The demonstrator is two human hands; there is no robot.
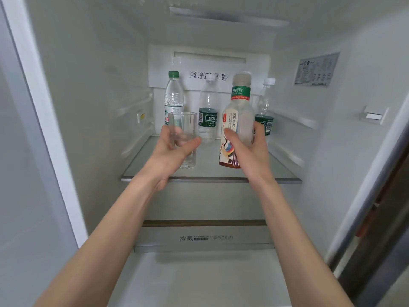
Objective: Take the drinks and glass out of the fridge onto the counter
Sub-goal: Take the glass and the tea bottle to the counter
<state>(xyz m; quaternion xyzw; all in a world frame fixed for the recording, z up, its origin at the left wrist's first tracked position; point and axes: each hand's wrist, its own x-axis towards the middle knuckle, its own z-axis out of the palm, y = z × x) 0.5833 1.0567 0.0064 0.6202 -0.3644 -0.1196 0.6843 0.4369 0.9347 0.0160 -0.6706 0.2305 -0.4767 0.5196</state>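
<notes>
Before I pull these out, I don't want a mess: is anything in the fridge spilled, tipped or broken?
Nothing stands out. The glass in the left hand and the tea bottle in the right hand are upright, and the three water bottles behind stand capped on a dry-looking shelf.

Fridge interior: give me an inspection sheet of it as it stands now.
Surface: glass shelf, bare along its front edge.
Job's things: clear glass held at the shelf front; tea bottle with picture label held beside it, whether lifted or resting cannot be told; green-capped water bottle back left; two white-capped water bottles, middle and back right, upright.
Clutter: nothing seen.
Hands: left hand grips the glass; right hand grips the tea bottle.
Cables: nothing seen.
Surroundings: sticker on the right wall; drawer with printed label below the shelf; door edge at left.
</notes>
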